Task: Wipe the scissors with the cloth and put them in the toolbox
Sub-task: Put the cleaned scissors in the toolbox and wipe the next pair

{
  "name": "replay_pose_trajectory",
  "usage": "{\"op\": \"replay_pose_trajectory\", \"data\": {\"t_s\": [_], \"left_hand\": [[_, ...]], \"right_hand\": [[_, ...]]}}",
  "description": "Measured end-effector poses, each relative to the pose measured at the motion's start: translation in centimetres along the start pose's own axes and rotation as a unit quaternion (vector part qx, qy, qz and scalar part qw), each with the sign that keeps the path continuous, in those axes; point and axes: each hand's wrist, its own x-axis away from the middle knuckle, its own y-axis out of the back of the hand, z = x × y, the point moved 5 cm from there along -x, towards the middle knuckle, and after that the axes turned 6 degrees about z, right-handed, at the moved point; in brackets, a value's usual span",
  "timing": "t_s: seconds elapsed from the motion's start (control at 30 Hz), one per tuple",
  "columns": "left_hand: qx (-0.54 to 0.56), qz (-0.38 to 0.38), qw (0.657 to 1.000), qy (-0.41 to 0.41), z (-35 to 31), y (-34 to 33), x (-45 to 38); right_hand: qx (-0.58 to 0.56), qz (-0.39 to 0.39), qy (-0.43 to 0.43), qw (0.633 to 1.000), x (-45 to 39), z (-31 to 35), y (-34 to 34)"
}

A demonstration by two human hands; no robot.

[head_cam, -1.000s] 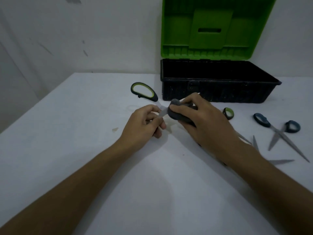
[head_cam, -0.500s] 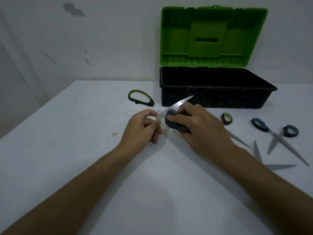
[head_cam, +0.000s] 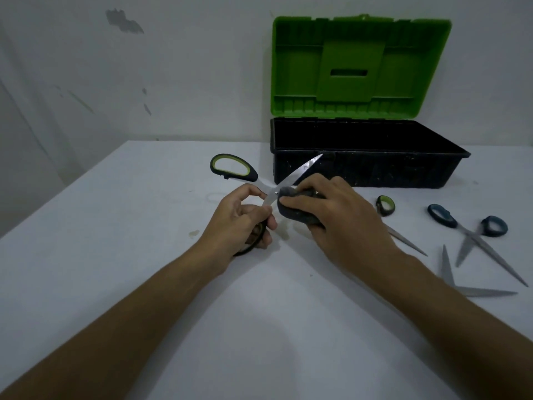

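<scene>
Near the middle of the frame, the left hand (head_cam: pixel 240 219) curls round the lower black-and-green handle of an opened pair of steel scissors with green-lined black grips (head_cam: pixel 300 171), thumb and forefinger pinching close to the pivot; the other handle loop sticks out toward the upper left, and one bare blade points up and right, its tip in front of the toolbox's front wall. The right hand (head_cam: pixel 340 223) grips a dark grey wad of cloth (head_cam: pixel 297 210), fingers curled over it, pressing it against the scissors just right of the pivot (the second blade is hidden under cloth and hand). Behind them, in the upper right, sits the black plastic toolbox with its bright green lid standing open (head_cam: pixel 372 171). On the white table (head_cam: pixel 129 226) at right lie a blue-handled pair of scissors (head_cam: pixel 473 232), spread open, another green-handled pair (head_cam: pixel 401 226) partly hidden by the right wrist, and two further bare blades (head_cam: pixel 461 287) at the right edge.
</scene>
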Motion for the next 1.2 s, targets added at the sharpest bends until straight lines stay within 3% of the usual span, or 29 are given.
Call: {"op": "replay_pose_trajectory", "data": {"t_s": [0.3,0.47,0.63,0.77,0.9,0.97,1.07,1.2], "left_hand": [[-0.001,-0.061,0.998,0.006,0.5,0.4,-0.5],[-0.003,-0.043,0.999,0.01,0.3,0.2,-0.2],[0.021,-0.05,0.998,0.009,0.0,0.5,-0.1],[0.002,-0.051,0.999,0.012,0.2,0.2,0.1],[-0.017,-0.029,0.999,0.006,0.0,-0.3,0.4],[-0.017,-0.028,0.999,0.008,-0.1,-0.3,0.5],[-0.014,-0.04,0.999,0.012,-0.2,-0.1,0.5],[-0.031,-0.043,0.999,0.009,-0.1,-0.2,0.6]], "right_hand": [[0.003,-0.011,-0.083,0.996,0.5,-2.6,1.2],[-0.022,0.014,-0.007,1.0,0.3,-1.5,0.5],[-0.038,0.009,-0.067,0.997,0.5,-3.1,1.1],[0.022,-0.058,-0.036,0.997,0.8,-1.9,2.7],[0.003,0.003,-0.005,1.0,0.2,-0.5,1.0],[-0.016,0.026,-0.036,0.999,0.3,-1.6,0.4],[-0.002,0.002,-0.086,0.996,0.9,-3.3,1.5],[-0.015,-0.036,-0.026,0.999,0.7,-2.3,2.3]]}}
